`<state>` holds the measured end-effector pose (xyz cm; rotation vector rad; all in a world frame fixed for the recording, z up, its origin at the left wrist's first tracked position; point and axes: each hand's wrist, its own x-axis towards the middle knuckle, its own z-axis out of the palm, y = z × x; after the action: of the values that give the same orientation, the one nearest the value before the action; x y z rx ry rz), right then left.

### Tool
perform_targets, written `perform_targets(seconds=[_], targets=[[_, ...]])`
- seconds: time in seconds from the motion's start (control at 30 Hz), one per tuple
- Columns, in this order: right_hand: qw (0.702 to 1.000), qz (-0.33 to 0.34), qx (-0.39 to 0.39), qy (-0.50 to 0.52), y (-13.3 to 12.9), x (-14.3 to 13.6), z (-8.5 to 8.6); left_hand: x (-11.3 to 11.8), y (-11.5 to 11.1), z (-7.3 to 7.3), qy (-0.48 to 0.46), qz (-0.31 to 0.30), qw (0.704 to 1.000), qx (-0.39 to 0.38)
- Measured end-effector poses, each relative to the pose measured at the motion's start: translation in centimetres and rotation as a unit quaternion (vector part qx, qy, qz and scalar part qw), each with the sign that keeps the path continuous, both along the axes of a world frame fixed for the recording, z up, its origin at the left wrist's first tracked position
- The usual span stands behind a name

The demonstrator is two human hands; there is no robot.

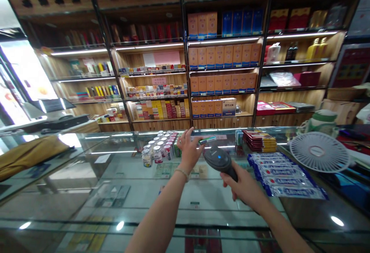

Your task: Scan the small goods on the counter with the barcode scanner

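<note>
My right hand is wrapped round the handle of a dark grey barcode scanner, which has a blue light on its top. The scanner's head points forward and left, over the glass counter. Just ahead of it, my left hand pinches a small, slim green-and-white packet by its left end, with other fingers raised. The packet's print is too blurred to read. Beside my left hand stand rows of small white-capped jars, with several green packs partly hidden behind my fingers.
Right of the scanner lie blue-and-white long packets and a stack of red-and-gold packs. A white round fan stands at the far right. Mustard cloth covers the left counter. Shelves of orange boxes line the back wall.
</note>
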<state>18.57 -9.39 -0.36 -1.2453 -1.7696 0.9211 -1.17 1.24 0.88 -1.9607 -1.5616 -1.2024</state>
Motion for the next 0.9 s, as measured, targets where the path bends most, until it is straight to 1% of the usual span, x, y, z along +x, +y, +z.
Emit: perform_targets(seconds=[0.03, 0.1, 0.2, 0.3, 0.4, 0.5, 0.63, 0.7, 0.77, 0.9], targets=[[1.0, 0.006, -0.012, 0.013, 0.0, -0.1, 0.0, 0.0, 0.0, 0.0, 0.001, 0.0, 1.0, -0.001], [1.0, -0.006, -0.002, 0.007, 0.0, -0.3, 0.1, 0.0, 0.0, 0.0, 0.001, -0.001, 1.0, 0.0], [0.997, -0.044, 0.041, -0.041, 0.0, -0.5, 0.1, 0.0, 0.1, -0.1, -0.003, -0.013, 1.0, 0.012], [0.991, -0.08, 0.063, -0.085, 0.1, -0.5, -0.1, -0.1, 0.4, -0.4, -0.006, -0.025, 0.999, 0.025], [0.982, -0.114, 0.094, -0.122, 0.1, -0.5, -0.2, -0.1, 0.5, -0.4, -0.005, -0.021, 0.999, 0.026], [0.967, -0.13, 0.124, -0.18, 0.2, -0.3, 0.0, -0.1, 0.5, -0.4, -0.007, -0.014, 1.0, 0.024], [0.934, -0.122, 0.138, -0.306, 0.1, -0.2, 0.7, -0.2, 0.6, -0.4, -0.008, -0.021, 1.0, 0.02], [0.913, -0.111, 0.157, -0.359, 0.2, -0.2, 0.6, -0.2, 0.6, -0.4, -0.008, -0.023, 1.0, 0.02], [0.892, -0.104, 0.193, -0.395, 0.5, -0.2, 0.0, -0.3, 0.6, -0.4, -0.008, -0.024, 0.999, 0.021], [0.85, -0.114, 0.293, -0.422, 1.6, -0.3, -2.2, -0.2, 0.5, -0.2, -0.009, -0.026, 0.999, 0.023]])
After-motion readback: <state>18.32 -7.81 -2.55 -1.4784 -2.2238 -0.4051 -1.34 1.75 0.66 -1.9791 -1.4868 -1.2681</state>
